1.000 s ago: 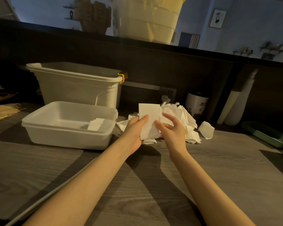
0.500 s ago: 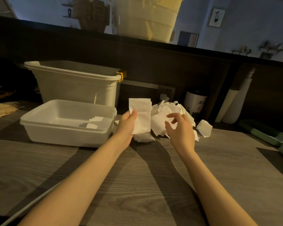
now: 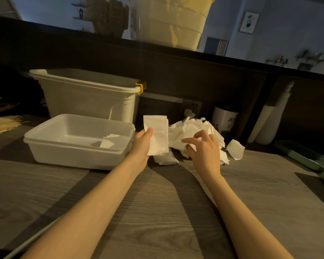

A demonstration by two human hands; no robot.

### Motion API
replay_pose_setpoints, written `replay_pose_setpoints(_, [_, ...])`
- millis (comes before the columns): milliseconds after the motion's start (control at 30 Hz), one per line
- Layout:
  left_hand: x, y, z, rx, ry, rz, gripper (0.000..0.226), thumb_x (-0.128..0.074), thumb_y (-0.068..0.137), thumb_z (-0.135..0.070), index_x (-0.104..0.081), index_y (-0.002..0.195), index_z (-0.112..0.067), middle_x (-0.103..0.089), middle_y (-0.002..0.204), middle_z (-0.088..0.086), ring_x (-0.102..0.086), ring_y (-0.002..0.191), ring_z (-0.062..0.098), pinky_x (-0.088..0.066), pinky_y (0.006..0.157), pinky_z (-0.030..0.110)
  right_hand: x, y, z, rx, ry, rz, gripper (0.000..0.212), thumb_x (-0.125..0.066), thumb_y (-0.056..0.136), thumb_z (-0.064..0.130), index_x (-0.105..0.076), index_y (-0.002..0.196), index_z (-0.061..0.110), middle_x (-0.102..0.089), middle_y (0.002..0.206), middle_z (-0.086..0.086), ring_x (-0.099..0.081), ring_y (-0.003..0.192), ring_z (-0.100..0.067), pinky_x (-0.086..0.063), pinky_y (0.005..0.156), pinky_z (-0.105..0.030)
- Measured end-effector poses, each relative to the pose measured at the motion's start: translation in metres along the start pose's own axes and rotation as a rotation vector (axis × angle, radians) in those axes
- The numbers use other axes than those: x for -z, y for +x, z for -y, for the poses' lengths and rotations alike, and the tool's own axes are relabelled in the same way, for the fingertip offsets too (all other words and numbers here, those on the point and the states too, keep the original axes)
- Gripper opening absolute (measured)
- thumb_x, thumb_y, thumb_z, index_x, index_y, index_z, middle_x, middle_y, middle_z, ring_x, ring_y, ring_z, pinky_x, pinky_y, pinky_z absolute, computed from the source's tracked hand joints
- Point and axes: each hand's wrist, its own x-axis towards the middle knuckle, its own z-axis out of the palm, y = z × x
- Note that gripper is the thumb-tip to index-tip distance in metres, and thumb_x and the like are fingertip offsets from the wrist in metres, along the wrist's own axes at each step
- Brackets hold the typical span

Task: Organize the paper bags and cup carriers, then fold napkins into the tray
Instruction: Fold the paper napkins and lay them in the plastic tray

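Head view: the left hand (image 3: 143, 144) is pinching a folded napkin (image 3: 157, 134) by its lower left edge, holding it upright with its long axis near vertical; the white tray (image 3: 79, 144) is sitting just to its left, nearer this hand than the other. The right hand (image 3: 204, 148) is reaching into the loose napkin pile (image 3: 191, 131), fingers curling onto a sheet. The folded napkin is looking flat, white and clean-edged, and two more are lying in the tray.
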Motion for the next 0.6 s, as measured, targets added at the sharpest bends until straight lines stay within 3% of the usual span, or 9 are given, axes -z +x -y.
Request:
replay_pose_setpoints(167, [0.001,0.0,0.0,0.0,-0.031,-0.065,0.034,-0.039,0.1,-0.03,-0.046,0.13,-0.017,-0.056,0.122,0.007,-0.055,0.107,0.024,-0.047,0.096,0.04,0.014,0.005,0.004,-0.173,0.316,-0.103,0.015,-0.06,0.09,0.015,-0.072,0.098,0.01,-0.064,0.094,0.0,-0.051,0.09,-0.017,-0.032,0.07,-0.019])
replay_pose_setpoints(233, [0.0,-0.001,0.0,0.017,-0.065,-0.084,0.025,-0.041,0.099,-0.031,-0.049,0.119,-0.02,-0.057,0.114,0.006,-0.056,0.1,0.022,-0.047,0.096,0.04,0.024,0.006,0.009,-0.269,0.576,-0.114,0.013,-0.059,0.091,0.017,-0.069,0.096,0.011,-0.064,0.088,0.001,-0.057,0.087,-0.016,-0.037,0.067,-0.011])
replay_pose_setpoints(333, [-0.006,-0.007,0.002,0.056,-0.093,-0.032,0.016,-0.044,0.097,-0.032,-0.047,0.108,-0.021,-0.055,0.094,0.002,-0.054,0.088,0.018,-0.046,0.094,0.04,0.036,0.006,0.021,-0.393,0.972,-0.026,0.007,-0.06,0.09,0.021,-0.065,0.092,0.016,-0.065,0.089,0.002,-0.06,0.084,-0.011,-0.049,0.067,-0.015])
replay_pose_setpoints(467, [-0.017,-0.02,0.003,0.085,-0.07,0.111,0.015,-0.042,0.097,-0.037,-0.051,0.099,-0.024,-0.06,0.1,0.004,-0.059,0.093,0.022,-0.051,0.085,0.041,0.025,0.001,0.031,-0.45,0.937,0.145,0.014,-0.061,0.089,0.031,-0.064,0.098,0.021,-0.068,0.098,0.001,-0.064,0.092,-0.015,-0.056,0.074,-0.033])
replay_pose_setpoints(600, [-0.02,-0.021,0.006,0.072,-0.033,0.148,0.023,-0.04,0.097,-0.04,-0.05,0.111,-0.026,-0.058,0.118,0.008,-0.057,0.107,0.027,-0.05,0.093,0.043,0.02,0.0,0.031,-0.494,0.923,0.081,0.024,-0.062,0.088,0.031,-0.065,0.104,0.014,-0.067,0.097,0.001,-0.063,0.09,-0.013,-0.053,0.066,-0.023])
